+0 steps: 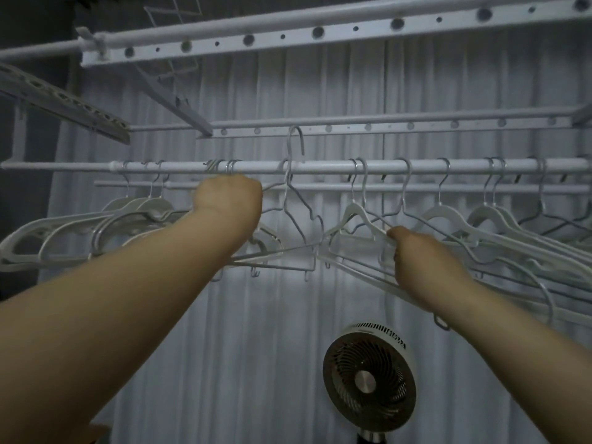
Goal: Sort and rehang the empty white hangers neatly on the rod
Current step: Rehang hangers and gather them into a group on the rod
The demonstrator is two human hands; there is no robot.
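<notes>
My left hand (pixel 228 197) is closed in a fist just under the rod (pixel 320 166), around the necks of a bunch of white hangers (pixel 96 229) whose hooks sit on the rod to the left of its middle. My right hand (pixel 423 267) is lower, right of the rod's middle, with its fingers (pixel 394 233) pinched on the shoulder of a white hanger (pixel 358 216) whose hook is over the rod. Between my hands a thin wire hanger (pixel 296 200) stands higher than the rest, its hook (pixel 296 139) above the rod and not on it; I judge it is tangled with its neighbours. More hangers (pixel 499 225) hang along the rod to the right, fanned out unevenly.

The risk I see is the tangle under the rod's middle: if I pull the hanger in my right hand sideways, its bar may drag the wire one off and drop it towards the fan (pixel 368 379) standing below the rod. Sliding the left bunch too fast could also knock loose hooks off the rod
</notes>
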